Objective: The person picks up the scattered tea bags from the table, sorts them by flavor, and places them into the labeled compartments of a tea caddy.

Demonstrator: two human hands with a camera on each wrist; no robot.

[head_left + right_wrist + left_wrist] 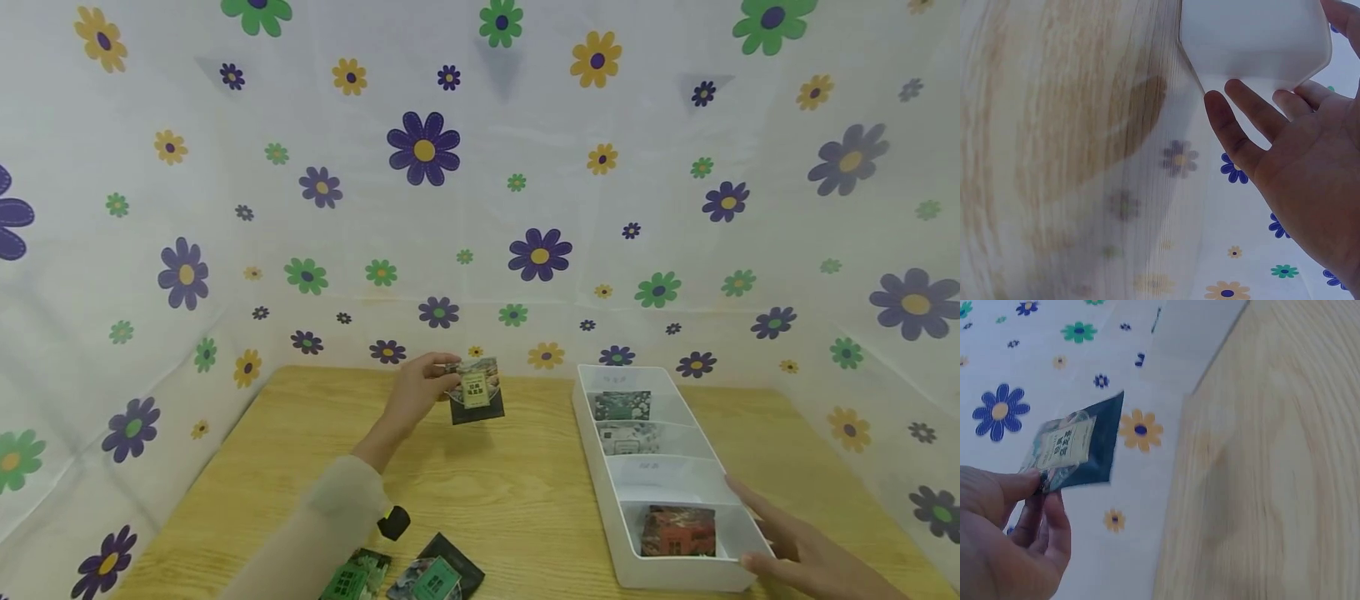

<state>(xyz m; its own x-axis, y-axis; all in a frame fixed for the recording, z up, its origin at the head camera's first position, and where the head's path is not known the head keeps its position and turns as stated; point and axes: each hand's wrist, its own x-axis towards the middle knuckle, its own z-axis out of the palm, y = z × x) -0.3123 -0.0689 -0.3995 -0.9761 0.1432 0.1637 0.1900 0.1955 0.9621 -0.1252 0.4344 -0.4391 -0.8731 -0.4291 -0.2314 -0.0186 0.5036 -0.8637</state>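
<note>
A small flat square packet [477, 392] with a dark lower band and a pale printed label is up off the table. My left hand [418, 392] pinches it by its left edge between thumb and fingers; in the left wrist view the packet [1075, 450] tilts. To the right stands a long white divided box [609, 508]. My right hand [802, 546] rests against its near right corner, thumb at the near end and fingers along the right side. The right wrist view shows fairly straight fingers [1235, 128] touching the box [1254, 44].
In the box lie a dark green packet [624, 406], a pale grey packet [630, 439] and a red packet [678, 531], each in its own compartment. A green packet [356, 575] and a dark packet with green label [437, 575] lie on the wooden table [525, 483] at the front.
</note>
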